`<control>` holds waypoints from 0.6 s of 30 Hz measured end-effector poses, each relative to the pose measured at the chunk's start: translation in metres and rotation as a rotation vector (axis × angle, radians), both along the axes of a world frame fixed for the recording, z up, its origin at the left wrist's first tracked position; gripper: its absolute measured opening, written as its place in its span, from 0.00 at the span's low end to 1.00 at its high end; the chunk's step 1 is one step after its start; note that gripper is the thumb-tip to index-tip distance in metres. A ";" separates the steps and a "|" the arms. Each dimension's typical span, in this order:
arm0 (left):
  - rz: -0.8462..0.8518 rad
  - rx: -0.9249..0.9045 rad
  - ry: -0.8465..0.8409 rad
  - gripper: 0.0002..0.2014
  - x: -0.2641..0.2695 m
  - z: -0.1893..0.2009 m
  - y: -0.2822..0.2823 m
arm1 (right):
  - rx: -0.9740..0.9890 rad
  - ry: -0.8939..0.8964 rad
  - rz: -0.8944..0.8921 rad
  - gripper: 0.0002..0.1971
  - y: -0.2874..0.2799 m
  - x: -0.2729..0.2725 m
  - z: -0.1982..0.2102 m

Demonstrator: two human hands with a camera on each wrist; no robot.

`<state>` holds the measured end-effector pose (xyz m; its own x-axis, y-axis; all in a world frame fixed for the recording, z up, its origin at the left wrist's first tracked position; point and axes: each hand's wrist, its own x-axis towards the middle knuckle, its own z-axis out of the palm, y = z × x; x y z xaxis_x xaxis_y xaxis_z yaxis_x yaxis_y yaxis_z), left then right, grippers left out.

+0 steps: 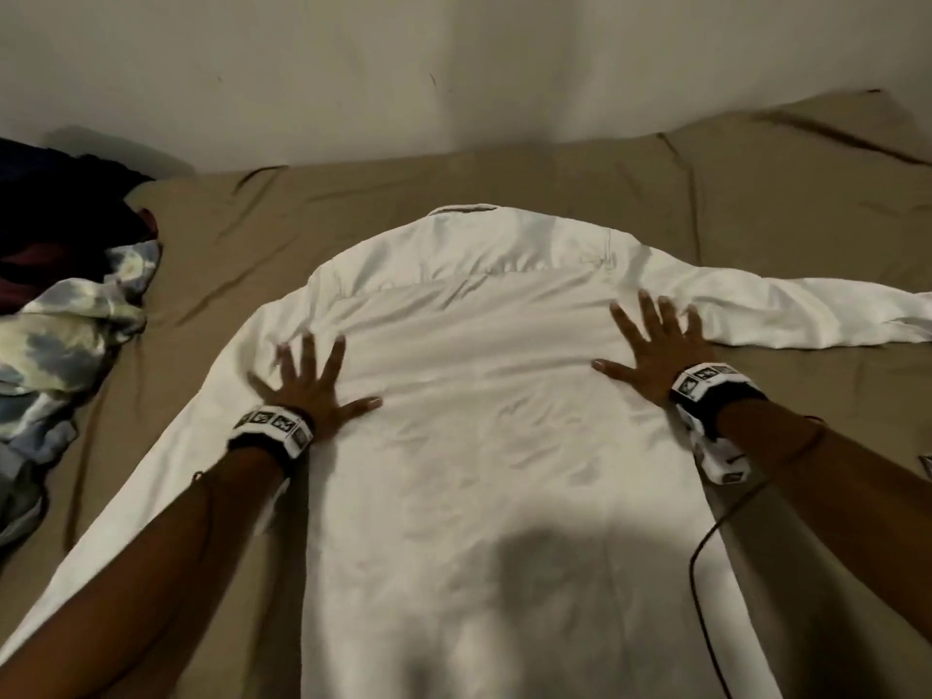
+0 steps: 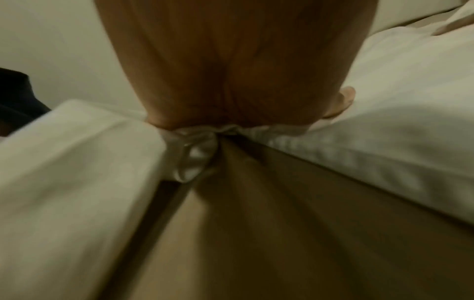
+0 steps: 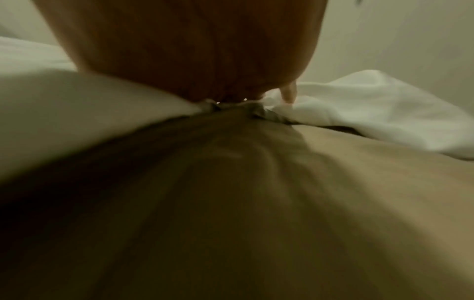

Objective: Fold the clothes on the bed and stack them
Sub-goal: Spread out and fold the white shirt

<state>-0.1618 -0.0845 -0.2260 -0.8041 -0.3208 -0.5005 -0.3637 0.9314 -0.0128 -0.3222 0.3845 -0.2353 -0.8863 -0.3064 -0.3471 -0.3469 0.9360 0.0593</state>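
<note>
Lengthwise, the white shirt (image 1: 479, 421) lies flat and back-up on the bed (image 1: 756, 194), its collar at the far end toward the wall (image 1: 454, 68) and its hem running toward the person, so its long axis goes straight away from the viewer. One sleeve (image 1: 807, 315) stretches sideways off the shirt's right shoulder; the other sleeve runs down along the shirt's left side toward the near edge. Both hands lie flat on the cloth with fingers spread and straight, gripping nothing: the left hand (image 1: 312, 385) presses near the shirt's left armpit, the right hand (image 1: 655, 350) near its right armpit, well apart from each other. Each wrist carries a band with black-and-white markers, and a thin dark cable trails beside the shirt's right edge. A tan sheet with a few creases covers the bed. Left of the shirt, apart from it, sits a pile of clothes (image 1: 65, 320), a blue-and-cream tie-dye piece in front and dark ones behind. Beyond the shirt's collar stands the plain pale wall.
</note>
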 end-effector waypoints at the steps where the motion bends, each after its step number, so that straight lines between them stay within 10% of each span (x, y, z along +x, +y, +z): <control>1: 0.007 -0.016 -0.018 0.56 0.002 0.001 -0.016 | 0.015 -0.013 -0.002 0.51 0.007 -0.005 0.001; 8: 0.051 -0.192 -0.055 0.75 -0.066 0.041 -0.003 | -0.189 -0.023 -0.113 0.62 -0.048 -0.037 0.045; 12: -0.197 0.026 0.054 0.68 -0.113 0.032 0.046 | -0.073 -0.129 0.204 0.78 -0.087 -0.063 0.035; 18: -0.048 0.083 0.007 0.69 -0.135 0.001 -0.005 | 0.006 -0.295 0.133 0.88 -0.064 -0.116 0.024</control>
<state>-0.2970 -0.0897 -0.2250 -0.8211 -0.2394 -0.5182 -0.3184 0.9456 0.0676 -0.4379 0.3202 -0.2112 -0.6996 -0.4101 -0.5851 -0.4691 0.8813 -0.0567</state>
